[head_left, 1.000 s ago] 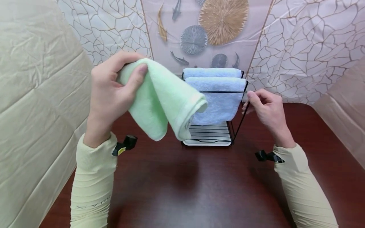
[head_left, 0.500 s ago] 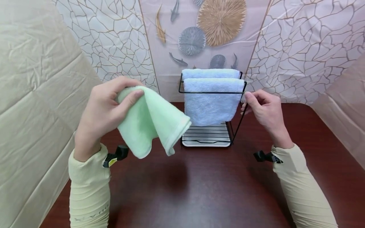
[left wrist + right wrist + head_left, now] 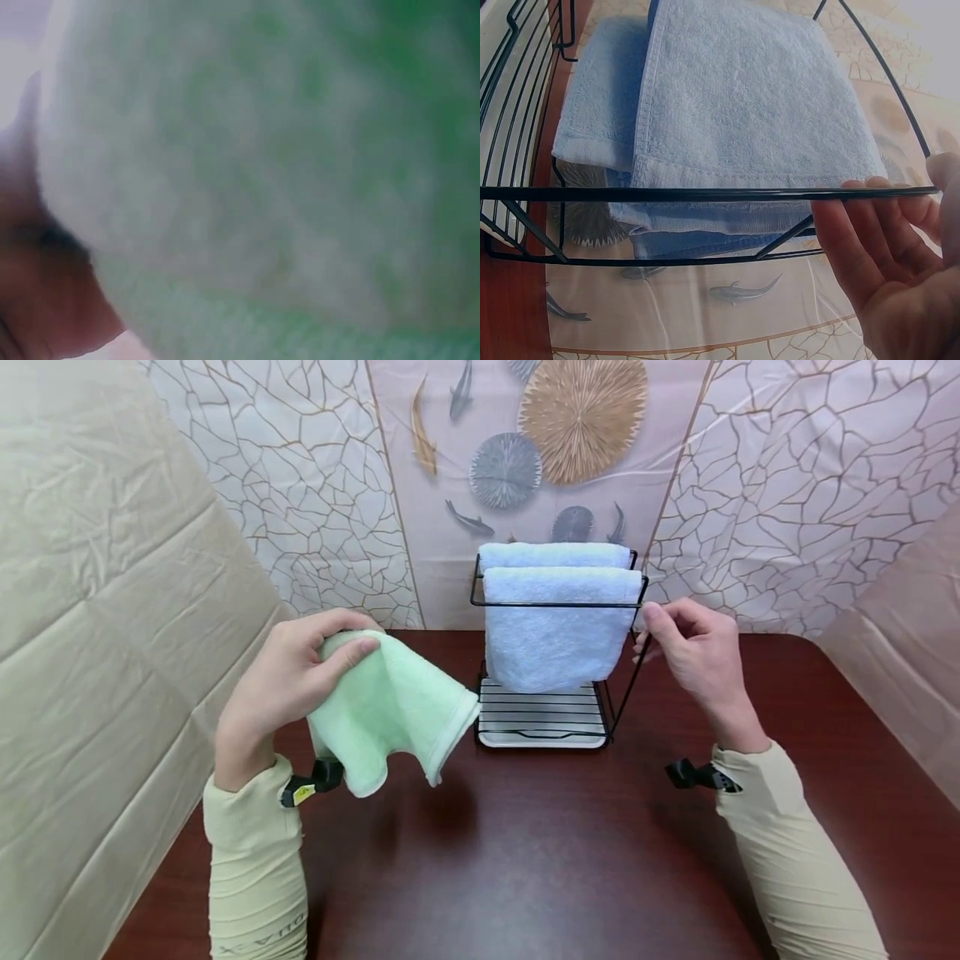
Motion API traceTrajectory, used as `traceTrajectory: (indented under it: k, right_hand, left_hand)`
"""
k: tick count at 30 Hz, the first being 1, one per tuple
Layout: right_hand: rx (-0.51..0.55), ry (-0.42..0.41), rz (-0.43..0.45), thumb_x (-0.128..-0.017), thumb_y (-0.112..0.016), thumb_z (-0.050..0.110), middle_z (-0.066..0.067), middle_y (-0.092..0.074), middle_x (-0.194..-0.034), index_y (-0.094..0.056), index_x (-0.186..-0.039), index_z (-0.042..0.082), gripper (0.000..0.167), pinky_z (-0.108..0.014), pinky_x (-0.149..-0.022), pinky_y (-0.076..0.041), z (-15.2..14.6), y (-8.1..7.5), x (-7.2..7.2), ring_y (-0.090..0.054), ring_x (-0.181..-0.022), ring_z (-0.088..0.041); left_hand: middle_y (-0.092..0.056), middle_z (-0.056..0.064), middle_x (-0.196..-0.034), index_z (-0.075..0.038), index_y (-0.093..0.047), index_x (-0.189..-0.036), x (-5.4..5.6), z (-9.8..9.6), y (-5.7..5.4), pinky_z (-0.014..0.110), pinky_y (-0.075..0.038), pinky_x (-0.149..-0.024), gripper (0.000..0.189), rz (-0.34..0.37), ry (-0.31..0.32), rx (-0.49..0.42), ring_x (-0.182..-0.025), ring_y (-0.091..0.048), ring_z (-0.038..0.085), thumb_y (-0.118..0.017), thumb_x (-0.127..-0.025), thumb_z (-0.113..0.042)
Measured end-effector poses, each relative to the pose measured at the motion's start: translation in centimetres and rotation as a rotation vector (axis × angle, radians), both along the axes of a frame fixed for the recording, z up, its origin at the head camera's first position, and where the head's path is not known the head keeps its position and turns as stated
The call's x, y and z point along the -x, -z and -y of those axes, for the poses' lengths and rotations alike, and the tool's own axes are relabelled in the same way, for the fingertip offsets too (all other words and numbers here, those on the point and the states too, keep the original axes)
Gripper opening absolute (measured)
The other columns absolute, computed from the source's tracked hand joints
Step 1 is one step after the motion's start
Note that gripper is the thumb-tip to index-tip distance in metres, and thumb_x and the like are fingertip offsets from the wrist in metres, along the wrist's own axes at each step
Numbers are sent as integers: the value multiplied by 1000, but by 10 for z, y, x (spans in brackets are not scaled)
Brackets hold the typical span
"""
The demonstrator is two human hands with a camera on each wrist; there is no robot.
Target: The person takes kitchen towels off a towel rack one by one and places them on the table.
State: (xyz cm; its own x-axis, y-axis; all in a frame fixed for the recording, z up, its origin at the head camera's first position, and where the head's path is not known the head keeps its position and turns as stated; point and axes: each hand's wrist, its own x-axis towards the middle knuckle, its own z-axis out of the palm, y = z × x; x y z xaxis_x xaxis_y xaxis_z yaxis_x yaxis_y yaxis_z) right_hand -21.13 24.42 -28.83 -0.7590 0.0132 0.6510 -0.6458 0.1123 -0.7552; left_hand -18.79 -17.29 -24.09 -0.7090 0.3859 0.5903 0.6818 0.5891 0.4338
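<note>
My left hand [image 3: 281,681] pinches a pale green towel [image 3: 390,702] between thumb and fingers, left of a black wire rack [image 3: 555,605]. The towel hangs in loose folds above the table, its hemmed corner close to the rack's front left side. In the left wrist view the towel [image 3: 262,165] fills most of the picture. Light blue towels [image 3: 558,647] drape over the rack's upper bars. My right hand [image 3: 701,647] grips the rack's right front upright near the top corner. In the right wrist view its fingers [image 3: 847,247] curl behind the bar, the thumb at the corner.
Under the rack's wire shelf is a white drip tray [image 3: 540,742]. The rack stands at the back of a dark red-brown table [image 3: 525,860]. A patterned cloth backdrop [image 3: 337,485] rises behind it, and a beige cloth wall [image 3: 112,652] borders the left side.
My left hand has lowered the green towel and drawn it left, away from the front of the blue towels. My right hand keeps its grip on the rack.
</note>
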Motion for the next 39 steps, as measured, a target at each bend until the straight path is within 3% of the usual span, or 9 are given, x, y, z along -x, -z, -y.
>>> traceTrajectory:
  k: [6, 12, 22, 25, 30, 34, 39]
  right_hand:
    - [16, -12, 4, -93, -61, -2, 0, -67, -63, -65, -77, -8, 18, -20, -53, -54, 1, 2, 3, -65, -52, -13]
    - [17, -18, -3, -93, -61, -3, -1, -67, -64, -65, -78, -9, 17, -21, -54, -55, 0, 3, 3, -66, -53, -13]
    - [18, -22, 10, -93, -61, -2, -1, -68, -65, -65, -79, -9, 17, -21, -54, -55, -4, 9, 8, -66, -53, -13]
    - [32, -33, 11, -93, -61, -2, -2, -67, -65, -64, -79, -11, 17, -22, -54, -55, -6, 11, 10, -66, -53, -14]
    - [16, -24, 23, -94, -60, -1, -1, -67, -65, -64, -81, -10, 16, -22, -55, -56, -8, 11, 11, -65, -54, -14]
    - [-18, -1, 34, -94, -60, 0, 0, -66, -66, -66, -82, -6, 15, -22, -56, -56, -7, 10, 8, -65, -54, -14]
    - [-30, 8, 27, -94, -60, -1, 1, -66, -65, -65, -81, -6, 15, -21, -56, -55, -4, 5, 3, -65, -54, -13]
  left_hand:
    - [-71, -4, -87, -16, -73, -99, 20, 7, 15, 17, -39, -67, 10, 36, -35, 49, -74, -54, 3, -66, -95, -22]
    - [-73, 0, -91, -16, -73, -103, 40, 14, 20, 19, -39, -73, 14, 97, -63, 130, -77, -55, 10, -65, -96, -25]
    - [-71, 0, -98, -21, -73, -104, 53, 36, 28, 17, -38, -77, 13, 242, -59, 137, -86, -54, 6, -64, -96, -26]
    - [-71, 1, -101, -22, -72, -105, 67, 39, 38, 19, -39, -78, 14, 324, -65, 128, -90, -55, 11, -63, -97, -29]
    - [-68, 8, -115, -18, -70, -112, 97, 44, 65, 32, -42, -85, 22, 479, -106, 161, -102, -55, 20, -59, -99, -32]
    - [-66, 14, -123, -14, -69, -115, 111, 44, 81, 41, -42, -88, 23, 452, -158, 187, -105, -56, 27, -58, -100, -26]
    - [-66, 15, -123, -13, -70, -115, 121, 39, 92, 52, -38, -95, 21, 390, -255, 180, -114, -56, 36, -55, -100, -17]
